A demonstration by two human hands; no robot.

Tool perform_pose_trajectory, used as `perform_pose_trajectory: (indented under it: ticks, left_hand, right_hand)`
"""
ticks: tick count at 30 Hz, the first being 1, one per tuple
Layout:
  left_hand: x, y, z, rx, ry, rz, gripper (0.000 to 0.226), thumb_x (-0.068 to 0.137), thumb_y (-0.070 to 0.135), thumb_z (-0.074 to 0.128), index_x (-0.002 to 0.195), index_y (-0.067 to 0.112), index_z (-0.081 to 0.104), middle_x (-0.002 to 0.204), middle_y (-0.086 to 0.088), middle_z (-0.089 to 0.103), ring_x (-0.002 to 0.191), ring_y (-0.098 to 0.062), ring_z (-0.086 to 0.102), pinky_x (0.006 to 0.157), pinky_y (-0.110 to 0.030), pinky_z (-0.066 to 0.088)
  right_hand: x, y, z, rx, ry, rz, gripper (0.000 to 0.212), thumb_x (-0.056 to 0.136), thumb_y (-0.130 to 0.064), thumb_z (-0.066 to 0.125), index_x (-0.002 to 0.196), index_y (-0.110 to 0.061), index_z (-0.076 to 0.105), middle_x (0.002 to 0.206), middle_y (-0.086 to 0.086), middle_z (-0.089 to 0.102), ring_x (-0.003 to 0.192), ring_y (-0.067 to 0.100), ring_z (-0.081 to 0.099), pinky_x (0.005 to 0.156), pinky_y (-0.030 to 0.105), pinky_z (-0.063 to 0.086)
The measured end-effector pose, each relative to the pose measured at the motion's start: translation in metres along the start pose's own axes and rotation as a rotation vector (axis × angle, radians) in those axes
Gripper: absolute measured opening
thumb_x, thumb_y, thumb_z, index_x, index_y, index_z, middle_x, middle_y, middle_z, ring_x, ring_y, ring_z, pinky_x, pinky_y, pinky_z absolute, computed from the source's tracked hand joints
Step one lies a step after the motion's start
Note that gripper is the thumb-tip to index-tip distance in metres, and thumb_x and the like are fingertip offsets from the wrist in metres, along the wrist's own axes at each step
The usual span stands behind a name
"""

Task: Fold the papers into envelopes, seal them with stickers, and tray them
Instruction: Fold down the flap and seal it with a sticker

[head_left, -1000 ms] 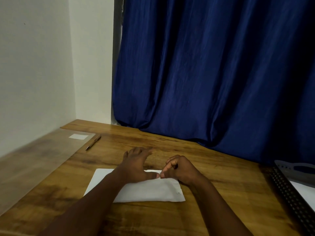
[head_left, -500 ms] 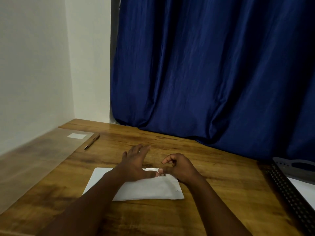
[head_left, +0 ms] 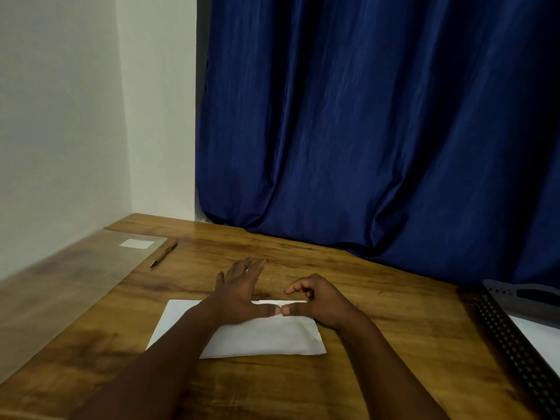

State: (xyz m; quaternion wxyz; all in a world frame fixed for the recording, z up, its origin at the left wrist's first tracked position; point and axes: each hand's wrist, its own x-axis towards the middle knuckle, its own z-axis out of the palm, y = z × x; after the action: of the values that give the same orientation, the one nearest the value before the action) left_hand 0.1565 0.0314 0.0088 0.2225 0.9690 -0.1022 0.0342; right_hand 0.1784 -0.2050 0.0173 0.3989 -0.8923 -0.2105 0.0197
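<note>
A folded white paper [head_left: 266, 338] lies flat on the wooden table in front of me. My left hand [head_left: 239, 294] rests over its far edge with fingers spread and stretched forward, thumb pressed down on the paper. My right hand [head_left: 321, 298] sits beside it with fingers loosely curled, thumb also pressed on the paper; the two thumb tips meet near the fold. A small pen mark shows at the paper's near right corner. A dark perforated tray [head_left: 521, 344] stands at the right edge, with white paper inside it.
A pen [head_left: 164, 253] lies at the far left of the table, next to a clear plastic sheet [head_left: 75, 274] bearing a small white sticker [head_left: 137, 244]. A blue curtain [head_left: 378, 131] hangs behind the table; a white wall stands on the left.
My right hand's fingers have uncurled slightly and lifted, and my left fingers have stretched further forward. Both thumbs stay pressed on the paper.
</note>
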Motion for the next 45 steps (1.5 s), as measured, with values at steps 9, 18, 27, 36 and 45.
perform_pose_trajectory:
  ticks: [9,18,27,36,45]
  left_hand:
    - [-0.001,0.002,0.0,-0.004,0.004,-0.004,0.116,0.077,0.079,0.066,0.163,0.038,-0.001,0.173,-0.002,-0.005,0.159,-0.029,-0.006,0.126,-0.061,-0.001]
    - [-0.006,0.008,-0.004,-0.007,0.002,-0.005,0.116,0.079,0.076,0.068,0.164,0.036,-0.001,0.173,-0.002,-0.005,0.159,-0.029,-0.005,0.126,-0.06,0.0]
    - [-0.008,0.01,-0.006,-0.013,-0.005,-0.003,0.113,0.081,0.073,0.068,0.164,0.035,0.0,0.173,-0.002,-0.004,0.159,-0.029,-0.005,0.127,-0.059,0.001]
    - [-0.007,0.007,-0.003,-0.018,0.019,0.013,0.116,0.079,0.075,0.068,0.163,0.037,-0.004,0.173,-0.003,-0.005,0.16,-0.028,-0.002,0.127,-0.059,0.003]
    - [-0.013,0.007,-0.003,-0.169,0.167,0.071,0.111,0.082,0.073,0.066,0.163,0.034,0.001,0.172,0.002,0.008,0.156,-0.025,0.017,0.124,-0.05,0.024]
  right_hand:
    - [-0.002,-0.002,-0.006,0.039,-0.063,0.016,0.065,0.046,-0.064,0.091,0.105,-0.04,0.075,0.118,-0.015,0.057,0.104,0.002,0.053,0.077,0.017,0.043]
    - [0.005,0.0,0.01,0.058,0.132,0.086,0.045,0.067,-0.038,0.093,0.105,-0.031,0.072,0.098,-0.012,0.063,0.088,0.006,0.057,0.072,0.021,0.049]
    - [0.002,0.002,0.001,0.054,-0.017,0.035,0.075,0.054,-0.056,0.094,0.121,-0.039,0.066,0.116,-0.019,0.056,0.104,-0.001,0.054,0.077,0.011,0.042]
    - [0.001,0.001,0.001,0.075,0.055,0.086,0.052,0.076,-0.031,0.09,0.123,-0.028,0.069,0.107,-0.01,0.059,0.087,0.002,0.053,0.066,0.006,0.041]
    - [0.004,0.0,-0.001,0.162,0.078,0.078,0.015,0.099,-0.034,0.064,0.101,-0.027,0.077,0.103,-0.011,0.076,0.099,0.009,0.07,0.095,0.037,0.058]
